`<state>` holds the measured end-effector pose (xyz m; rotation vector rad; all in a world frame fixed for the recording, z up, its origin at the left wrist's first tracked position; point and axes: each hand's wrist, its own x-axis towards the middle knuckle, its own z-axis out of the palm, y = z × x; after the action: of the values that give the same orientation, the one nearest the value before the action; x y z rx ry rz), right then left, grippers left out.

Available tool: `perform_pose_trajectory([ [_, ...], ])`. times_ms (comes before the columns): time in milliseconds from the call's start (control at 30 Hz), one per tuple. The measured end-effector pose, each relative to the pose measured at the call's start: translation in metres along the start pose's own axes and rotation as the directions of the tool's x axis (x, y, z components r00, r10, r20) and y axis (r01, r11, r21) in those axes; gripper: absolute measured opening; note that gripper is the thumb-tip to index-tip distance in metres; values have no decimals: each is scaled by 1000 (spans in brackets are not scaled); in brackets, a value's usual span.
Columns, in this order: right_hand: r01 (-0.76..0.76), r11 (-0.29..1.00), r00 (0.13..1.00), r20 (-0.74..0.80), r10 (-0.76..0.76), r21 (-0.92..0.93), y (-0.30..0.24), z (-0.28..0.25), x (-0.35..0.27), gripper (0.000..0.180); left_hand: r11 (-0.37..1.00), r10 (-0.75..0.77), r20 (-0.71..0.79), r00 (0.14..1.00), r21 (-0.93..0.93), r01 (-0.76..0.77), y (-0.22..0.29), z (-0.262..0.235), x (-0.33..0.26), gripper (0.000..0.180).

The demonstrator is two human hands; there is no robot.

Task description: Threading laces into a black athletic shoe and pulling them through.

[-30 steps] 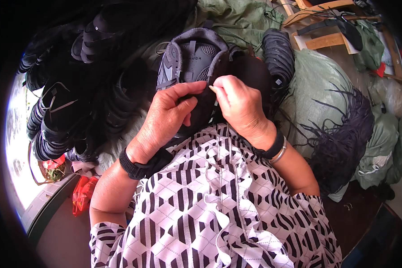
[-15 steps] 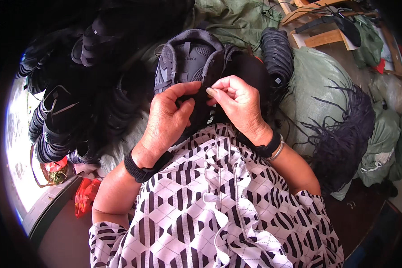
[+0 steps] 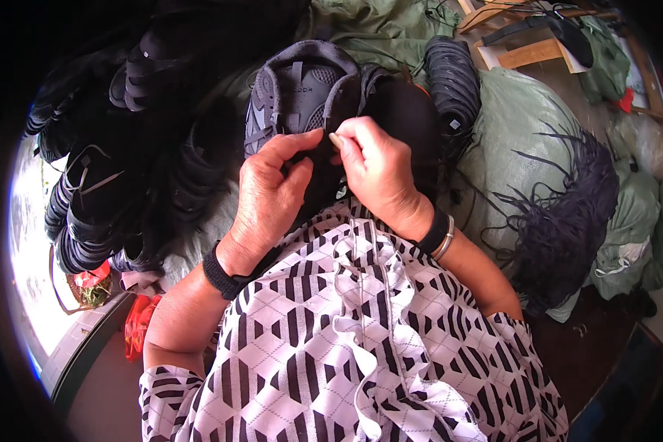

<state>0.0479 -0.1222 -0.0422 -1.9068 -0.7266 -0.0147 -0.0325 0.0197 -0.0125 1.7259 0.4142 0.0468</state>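
Observation:
A dark grey shoe upper lies before me, its padded collar away from me and its eyelet edges towards my fingers. My left hand is closed on the shoe's near edge, index finger along it and thumb bent below. Close beside it, my right hand pinches thumb and forefinger together at the eyelet edge. Whatever lies in that pinch is too small and dark to make out. The lower part of the shoe is hidden behind my hands.
Stacked dark shoe uppers crowd the left, and another stack stands at the back right. A bundle of black laces lies on a pale green sack. Wooden frame pieces are at the far right.
Both hands and the shoe have shifted slightly left and away from me. My right hand has turned, its fingertips now lower and tighter against the shoe edge.

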Motion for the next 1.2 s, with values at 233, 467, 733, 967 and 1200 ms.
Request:
perform_pose_trajectory([
  [233,99,992,994,60,-94,-76,-1,-1,6,6,999,-20,45,999,-34,21,-2,-7,1,35],
  [467,93,996,995,-37,-93,10,9,8,1,9,969,-169,170,971,-150,195,14,-13,5,40],
  [733,-218,928,974,5,227,302,1,3,-4,8,975,116,74,991,181,-127,4,-3,5,39],
  [967,-539,684,839,247,484,491,-4,-2,-1,5,983,126,14,992,134,-127,-1,6,-1,42],
  [1200,3,999,1000,20,-3,-36,0,1,3,10,874,218,-1,976,445,-195,13,9,-5,38],
])
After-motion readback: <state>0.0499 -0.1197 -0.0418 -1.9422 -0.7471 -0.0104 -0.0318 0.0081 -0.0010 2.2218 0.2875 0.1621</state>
